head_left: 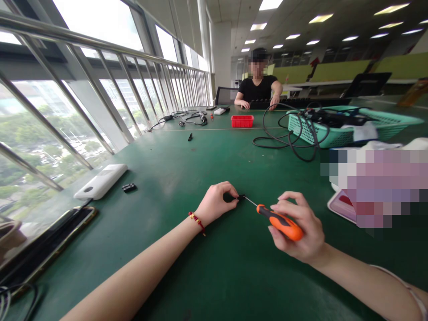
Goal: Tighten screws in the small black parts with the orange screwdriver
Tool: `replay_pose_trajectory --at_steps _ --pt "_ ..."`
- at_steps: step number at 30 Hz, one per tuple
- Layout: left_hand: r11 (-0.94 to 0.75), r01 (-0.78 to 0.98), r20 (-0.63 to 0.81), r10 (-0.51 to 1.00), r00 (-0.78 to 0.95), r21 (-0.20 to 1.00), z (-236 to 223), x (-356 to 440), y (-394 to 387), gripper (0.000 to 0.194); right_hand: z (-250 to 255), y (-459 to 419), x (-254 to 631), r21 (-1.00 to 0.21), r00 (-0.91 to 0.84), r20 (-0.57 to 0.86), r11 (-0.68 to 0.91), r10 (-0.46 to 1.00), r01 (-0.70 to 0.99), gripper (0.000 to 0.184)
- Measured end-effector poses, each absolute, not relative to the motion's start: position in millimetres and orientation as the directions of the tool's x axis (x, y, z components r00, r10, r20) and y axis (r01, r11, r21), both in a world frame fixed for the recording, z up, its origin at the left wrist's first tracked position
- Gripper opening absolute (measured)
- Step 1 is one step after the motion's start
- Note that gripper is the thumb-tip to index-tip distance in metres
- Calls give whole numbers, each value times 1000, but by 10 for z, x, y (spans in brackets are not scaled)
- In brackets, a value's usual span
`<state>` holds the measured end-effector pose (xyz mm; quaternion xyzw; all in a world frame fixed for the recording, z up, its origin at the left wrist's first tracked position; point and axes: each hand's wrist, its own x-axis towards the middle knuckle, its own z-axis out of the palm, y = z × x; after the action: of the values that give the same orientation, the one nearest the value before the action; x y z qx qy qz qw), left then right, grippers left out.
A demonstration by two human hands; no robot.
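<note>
In the middle of the green table, my left hand (219,203) pinches a small black part (241,196) between thumb and fingertips; its exact kind is too small to make out. My right hand (302,227) grips an orange and black screwdriver (282,224) by its handle, fingers curled around the sides. The metal shaft slants up to the left, and its tip meets the black part or lies right beside it. Left of my left hand, a small black block-shaped piece (129,187) lies on the table.
A white power bank (102,181) and a dark phone (50,249) lie at left by the railing (100,49). Farther back are a red tray (242,121), cables (194,117) and a teal basket (337,137) with a black cable spilling out. A person (257,87) sits opposite.
</note>
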<state>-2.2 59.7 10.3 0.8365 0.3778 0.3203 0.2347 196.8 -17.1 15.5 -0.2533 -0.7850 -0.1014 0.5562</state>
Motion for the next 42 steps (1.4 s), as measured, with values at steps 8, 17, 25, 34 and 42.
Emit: replay_pose_trajectory --at_steps 8,17,25,34,42 --pt "-607 474 364 780 508 638 97 -18 603 6 168 -181 1964 -98 -261 925 835 277 542 35" --pt "-609 464 370 778 509 643 69 -23 613 5 150 -177 1974 -136 -235 929 854 286 503 37" --pt "-610 468 369 777 509 639 78 -29 608 5 129 -171 1974 -181 -189 930 842 315 509 38" --pt "-606 483 367 783 503 632 83 -16 609 5 158 -178 1967 -87 -253 933 843 255 530 39" --pt "-611 493 363 780 510 620 83 -22 604 5 125 -167 1980 -118 -236 931 842 278 526 38"
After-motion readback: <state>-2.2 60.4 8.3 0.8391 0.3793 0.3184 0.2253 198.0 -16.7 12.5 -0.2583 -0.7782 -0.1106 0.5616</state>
